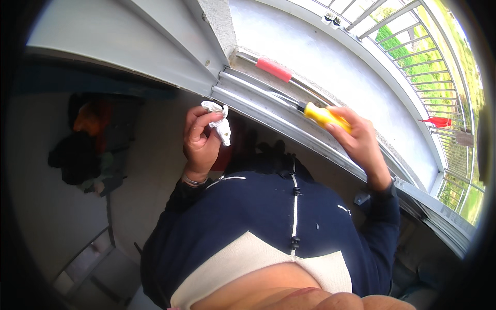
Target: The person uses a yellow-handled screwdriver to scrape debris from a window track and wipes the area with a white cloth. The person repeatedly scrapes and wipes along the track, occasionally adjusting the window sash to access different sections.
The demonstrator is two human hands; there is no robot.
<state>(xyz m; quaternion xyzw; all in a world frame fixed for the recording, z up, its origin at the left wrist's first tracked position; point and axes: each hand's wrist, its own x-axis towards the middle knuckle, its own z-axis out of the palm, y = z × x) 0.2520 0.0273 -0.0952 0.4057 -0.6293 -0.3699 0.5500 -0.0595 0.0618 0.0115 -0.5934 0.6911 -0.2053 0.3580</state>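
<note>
My left hand (201,137) pinches a crumpled white tissue or cloth (221,126) in front of the dark opening. In my right hand (354,135) is a screwdriver-like tool with a yellow handle (327,117) and a dark collar; its metal shaft points up and left over the metal window track (267,101). The tip is blurred, and I cannot tell whether it touches the track. Behind the yellow handle, a metal rod with a red sleeve (274,69) lies along the outer side of the track.
A grey frame panel (128,50) meets a rough concrete edge (219,27) at the track's left end. Outside are a pale ledge (310,58), a metal railing (436,72) and a red item (440,122). Dark and orange items (91,120) sit in shadow at left.
</note>
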